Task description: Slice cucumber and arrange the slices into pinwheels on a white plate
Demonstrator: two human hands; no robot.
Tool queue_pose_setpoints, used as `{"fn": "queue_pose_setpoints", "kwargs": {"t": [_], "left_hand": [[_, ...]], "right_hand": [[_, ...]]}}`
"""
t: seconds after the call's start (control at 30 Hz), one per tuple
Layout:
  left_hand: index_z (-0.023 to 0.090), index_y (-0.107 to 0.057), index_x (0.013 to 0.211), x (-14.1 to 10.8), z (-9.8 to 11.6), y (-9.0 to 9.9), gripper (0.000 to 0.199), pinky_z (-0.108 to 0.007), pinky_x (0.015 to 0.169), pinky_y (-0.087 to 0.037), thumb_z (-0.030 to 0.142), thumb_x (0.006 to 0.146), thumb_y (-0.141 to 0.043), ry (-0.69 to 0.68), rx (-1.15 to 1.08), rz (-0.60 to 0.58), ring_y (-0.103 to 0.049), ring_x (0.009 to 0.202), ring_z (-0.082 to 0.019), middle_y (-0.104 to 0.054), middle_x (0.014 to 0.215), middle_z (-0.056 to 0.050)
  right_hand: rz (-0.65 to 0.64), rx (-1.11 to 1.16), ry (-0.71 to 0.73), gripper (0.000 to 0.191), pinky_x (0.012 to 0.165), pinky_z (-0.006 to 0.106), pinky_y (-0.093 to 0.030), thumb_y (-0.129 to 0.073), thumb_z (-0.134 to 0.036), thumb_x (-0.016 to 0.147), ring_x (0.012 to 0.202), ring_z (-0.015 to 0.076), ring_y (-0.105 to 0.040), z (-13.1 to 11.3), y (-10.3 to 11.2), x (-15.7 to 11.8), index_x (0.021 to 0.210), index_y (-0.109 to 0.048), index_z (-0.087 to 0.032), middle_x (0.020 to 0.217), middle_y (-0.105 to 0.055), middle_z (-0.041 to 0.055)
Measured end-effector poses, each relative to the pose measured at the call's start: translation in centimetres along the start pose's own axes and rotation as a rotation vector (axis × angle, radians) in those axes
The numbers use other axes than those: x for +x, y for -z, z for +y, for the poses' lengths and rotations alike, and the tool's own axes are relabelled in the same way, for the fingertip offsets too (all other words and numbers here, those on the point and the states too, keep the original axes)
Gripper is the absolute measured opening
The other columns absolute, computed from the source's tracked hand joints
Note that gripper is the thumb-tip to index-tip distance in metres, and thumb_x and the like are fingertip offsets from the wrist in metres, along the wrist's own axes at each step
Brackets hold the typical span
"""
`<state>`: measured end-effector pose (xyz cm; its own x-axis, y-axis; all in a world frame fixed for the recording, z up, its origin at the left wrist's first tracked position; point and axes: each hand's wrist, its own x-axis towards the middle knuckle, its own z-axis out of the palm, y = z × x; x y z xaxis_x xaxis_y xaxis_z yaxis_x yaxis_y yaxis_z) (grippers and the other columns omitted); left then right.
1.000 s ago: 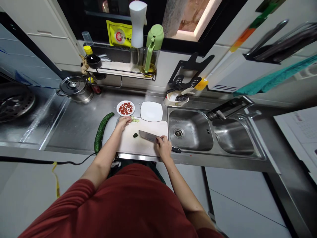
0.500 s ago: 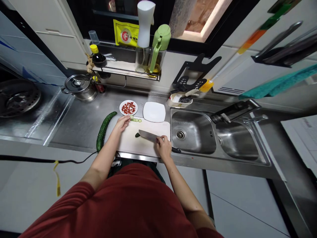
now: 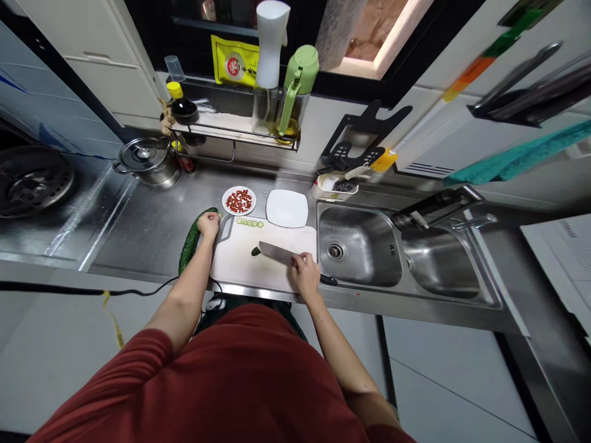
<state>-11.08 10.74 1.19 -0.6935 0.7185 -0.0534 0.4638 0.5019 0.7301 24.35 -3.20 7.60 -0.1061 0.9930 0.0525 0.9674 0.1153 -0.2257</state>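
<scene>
My left hand point(image 3: 209, 224) is closed at the upper left of the white cutting board point(image 3: 277, 271), fingertips pinched on a pale cucumber slice point(image 3: 220, 215). Just under that hand, a whole cucumber point(image 3: 188, 251) lies on the steel counter, its upper part partly covered. My right hand point(image 3: 305, 275) grips a kitchen knife point(image 3: 276, 252) where blade and black handle meet. By the blade's tip rests a dark green cucumber end point(image 3: 255, 251). Several cucumber slices point(image 3: 250, 222) form a row along the board's far edge.
Behind the board stand a plate of chopped red pieces point(image 3: 239, 200) and a white square plate point(image 3: 287, 208). A double sink point(image 3: 364, 246) lies to the right. A lidded pot point(image 3: 148, 163) sits back left, below a shelf of bottles point(image 3: 231, 126).
My left hand has moved left, from the row of slices to above the whole cucumber, carrying a slice. My right hand and the knife have stayed in place.
</scene>
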Motion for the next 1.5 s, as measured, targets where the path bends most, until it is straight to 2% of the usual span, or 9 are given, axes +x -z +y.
{"fn": "queue_pose_setpoints", "kwargs": {"t": [0.23, 0.53, 0.7, 0.9, 1.0, 1.13, 1.23, 1.4, 1.5], "left_hand": [[0.016, -0.07, 0.084, -0.5, 0.6, -0.2, 0.019, -0.025, 0.072, -0.044, 0.021, 0.074, -0.055, -0.12, 0.13, 0.008, -0.061, 0.07, -0.015, -0.069, 0.076, -0.005], [0.016, -0.07, 0.09, -0.6, 0.9, -0.4, 0.024, -0.027, 0.076, -0.045, 0.023, 0.079, -0.05, -0.177, 0.186, 0.045, -0.062, 0.074, -0.018, -0.07, 0.081, -0.008], [0.015, -0.07, 0.093, -0.4, 1.0, -0.3, 0.026, -0.03, 0.081, -0.045, 0.025, 0.081, -0.049, -0.226, 0.222, 0.026, -0.063, 0.079, -0.02, -0.07, 0.088, -0.012], [0.014, -0.069, 0.101, -0.7, 0.7, 0.1, 0.029, -0.032, 0.087, -0.044, 0.022, 0.081, -0.049, -0.294, 0.193, 0.0, -0.063, 0.087, -0.022, -0.07, 0.097, -0.012], [0.013, -0.067, 0.105, -1.2, 0.4, 0.2, 0.032, -0.032, 0.089, -0.044, 0.019, 0.081, -0.048, -0.293, 0.132, 0.042, -0.062, 0.09, -0.021, -0.069, 0.1, -0.012], [0.013, -0.066, 0.107, -3.0, -0.2, 0.5, 0.033, -0.03, 0.086, -0.045, 0.018, 0.081, -0.045, -0.246, 0.037, 0.097, -0.062, 0.085, -0.018, -0.069, 0.095, -0.01], [0.014, -0.064, 0.108, -5.4, -0.3, 0.9, 0.032, -0.029, 0.084, -0.045, 0.022, 0.083, -0.046, -0.247, -0.021, 0.077, -0.061, 0.081, -0.017, -0.067, 0.095, -0.009], [0.019, -0.066, 0.1, -10.0, 0.1, 1.9, 0.025, -0.04, 0.096, -0.037, 0.03, 0.082, -0.054, -0.367, 0.056, 0.076, -0.055, 0.102, -0.024, -0.065, 0.102, -0.009], [0.02, -0.066, 0.1, -12.3, -0.2, 2.1, 0.023, -0.039, 0.094, -0.039, 0.03, 0.084, -0.052, -0.478, 0.011, -0.001, -0.056, 0.1, -0.023, -0.064, 0.1, -0.009]], "right_hand": [[-0.033, -0.012, -0.014, 0.032, 0.074, 0.027, -0.029, -0.048, -0.019, 0.082, 0.083, 0.0163, -0.046, -0.1, 0.2, -0.1, 0.111, -0.061, -0.023, 0.106, -0.049, 0.0057], [-0.044, -0.015, -0.029, 0.031, 0.074, 0.027, -0.028, -0.046, -0.02, 0.085, 0.084, 0.0164, -0.046, 0.0, -0.1, -0.2, 0.112, -0.061, -0.024, 0.108, -0.049, 0.006], [-0.044, -0.004, -0.021, 0.03, 0.074, 0.027, -0.028, -0.047, -0.02, 0.084, 0.086, 0.0167, -0.046, 0.0, 0.1, -0.2, 0.111, -0.061, -0.023, 0.108, -0.049, 0.0063], [-0.031, 0.011, -0.029, 0.03, 0.072, 0.027, -0.028, -0.049, -0.02, 0.083, 0.084, 0.0163, -0.046, 0.1, 0.2, -0.3, 0.11, -0.061, -0.023, 0.106, -0.049, 0.0058], [-0.026, 0.027, -0.028, 0.029, 0.072, 0.027, -0.029, -0.049, -0.02, 0.083, 0.083, 0.0156, -0.047, 0.1, 0.1, -0.4, 0.11, -0.061, -0.023, 0.105, -0.05, 0.0054], [-0.024, 0.085, -0.053, 0.028, 0.07, 0.025, -0.031, -0.047, -0.022, 0.086, 0.079, 0.0138, -0.048, 0.0, -0.4, -0.5, 0.11, -0.061, -0.024, 0.103, -0.05, 0.0039], [-0.041, 0.168, -0.089, 0.028, 0.068, 0.024, -0.033, -0.042, -0.025, 0.09, 0.075, 0.0129, -0.05, -0.1, -0.8, -0.5, 0.11, -0.061, -0.024, 0.1, -0.052, 0.003], [-0.057, 0.31, -0.124, 0.032, 0.073, 0.024, -0.038, -0.036, -0.028, 0.092, 0.082, 0.0154, -0.054, -0.4, -1.1, 0.0, 0.11, -0.061, -0.018, 0.096, -0.056, 0.0056], [-0.074, 0.327, -0.094, 0.032, 0.077, 0.025, -0.039, -0.034, -0.027, 0.093, 0.087, 0.0166, -0.054, -0.7, -1.0, 0.2, 0.109, -0.06, -0.016, 0.097, -0.058, 0.0076]]}}
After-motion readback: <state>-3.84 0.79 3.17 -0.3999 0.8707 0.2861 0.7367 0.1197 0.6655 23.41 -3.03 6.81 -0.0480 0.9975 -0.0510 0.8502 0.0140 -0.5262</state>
